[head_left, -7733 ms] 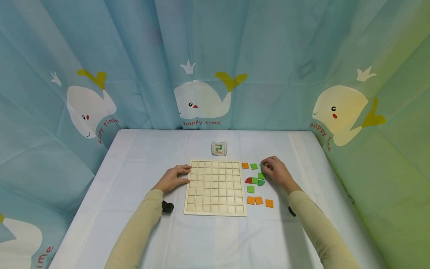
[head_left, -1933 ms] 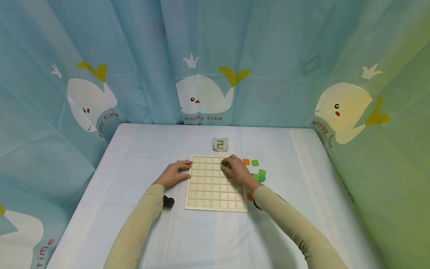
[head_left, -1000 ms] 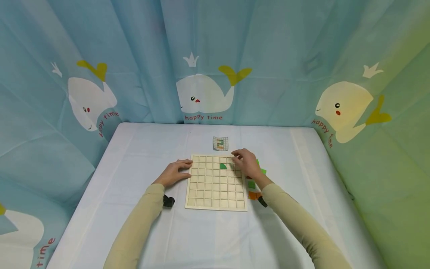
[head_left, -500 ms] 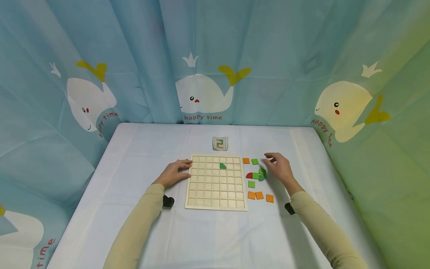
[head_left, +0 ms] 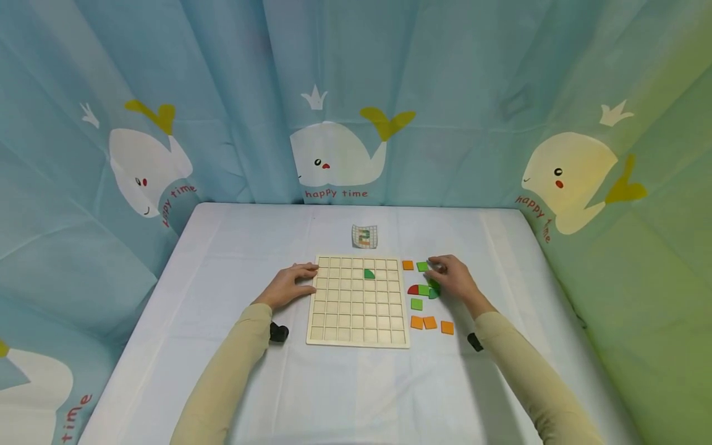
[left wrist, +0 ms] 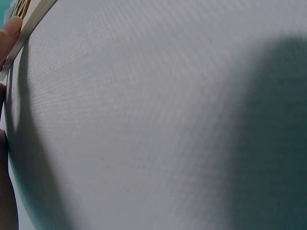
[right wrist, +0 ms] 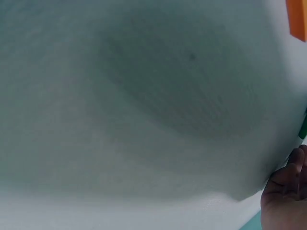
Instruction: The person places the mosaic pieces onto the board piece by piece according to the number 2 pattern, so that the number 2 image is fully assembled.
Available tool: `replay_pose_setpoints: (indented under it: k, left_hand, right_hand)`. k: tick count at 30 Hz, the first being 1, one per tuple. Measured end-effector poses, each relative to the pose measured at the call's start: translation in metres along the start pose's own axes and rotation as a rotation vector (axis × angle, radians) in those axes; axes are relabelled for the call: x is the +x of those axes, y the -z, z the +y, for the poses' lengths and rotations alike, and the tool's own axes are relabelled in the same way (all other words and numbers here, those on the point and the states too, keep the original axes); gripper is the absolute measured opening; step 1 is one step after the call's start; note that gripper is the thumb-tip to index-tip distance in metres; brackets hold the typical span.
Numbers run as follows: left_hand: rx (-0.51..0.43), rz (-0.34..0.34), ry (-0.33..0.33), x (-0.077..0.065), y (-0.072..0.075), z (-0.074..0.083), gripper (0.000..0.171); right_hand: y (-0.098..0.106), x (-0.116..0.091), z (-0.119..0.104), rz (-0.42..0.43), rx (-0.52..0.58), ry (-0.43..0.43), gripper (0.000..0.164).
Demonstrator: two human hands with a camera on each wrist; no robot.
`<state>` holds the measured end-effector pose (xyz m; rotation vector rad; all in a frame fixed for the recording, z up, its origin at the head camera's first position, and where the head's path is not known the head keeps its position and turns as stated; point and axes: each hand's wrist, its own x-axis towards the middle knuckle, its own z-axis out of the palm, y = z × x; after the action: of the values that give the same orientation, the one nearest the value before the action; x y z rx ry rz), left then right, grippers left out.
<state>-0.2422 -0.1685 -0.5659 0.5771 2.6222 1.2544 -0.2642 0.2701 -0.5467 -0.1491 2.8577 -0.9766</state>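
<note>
A pale gridded board (head_left: pixel 345 318) lies flat on the table, with one dark green quarter-round tile (head_left: pixel 369 274) in a cell of its second row. My left hand (head_left: pixel 285 286) rests its fingers on the board's left edge; in the left wrist view the thumb (left wrist: pixel 8 36) touches that edge. Right of the board, my right hand (head_left: pixel 455 279) hovers with thumb and forefinger apart, fingertips close by a light green square tile (head_left: pixel 422 266). It partly covers another green tile (head_left: pixel 434 283). In the right wrist view only part of this hand (right wrist: pixel 287 184) shows.
Beside the board lie an orange tile (head_left: pixel 408 265), a red quarter-round tile (head_left: pixel 413 290), a green square (head_left: pixel 424 290), a teal quarter-round (head_left: pixel 434 294), another green square (head_left: pixel 416 304) and several orange squares (head_left: pixel 430 322). A small pattern card (head_left: pixel 364 237) lies behind the board.
My right hand set the dark green quarter-round tile in the board, withdrew to the right, and has since shifted slightly left over the loose tiles. My left hand stays at the board's edge.
</note>
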Motion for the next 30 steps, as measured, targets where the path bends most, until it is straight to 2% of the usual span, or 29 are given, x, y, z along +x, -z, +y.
replay_pose_setpoints:
  k: [8,14,17,24,30]
  left_hand:
    - [0.006,0.001,0.0,0.001,0.001,0.0,0.051]
    - [0.01,0.0,0.005,0.002,0.0,-0.002,0.052]
    - [0.011,0.004,-0.006,0.001,-0.001,-0.004,0.052]
    - [0.013,-0.005,-0.004,0.001,0.0,-0.002,0.052]
    - [0.016,-0.004,-0.015,0.001,0.001,-0.001,0.052]
  right_hand:
    - [-0.002,0.006,-0.005,-0.007,-0.037,0.007,0.045]
    - [-0.003,0.006,-0.002,0.013,-0.048,0.058,0.035]
    - [-0.003,0.006,0.0,0.02,-0.046,0.068,0.036]
    - [-0.005,0.008,0.001,0.044,-0.053,0.155,0.033]
    - [-0.006,0.011,-0.001,0.024,-0.045,0.128,0.031]
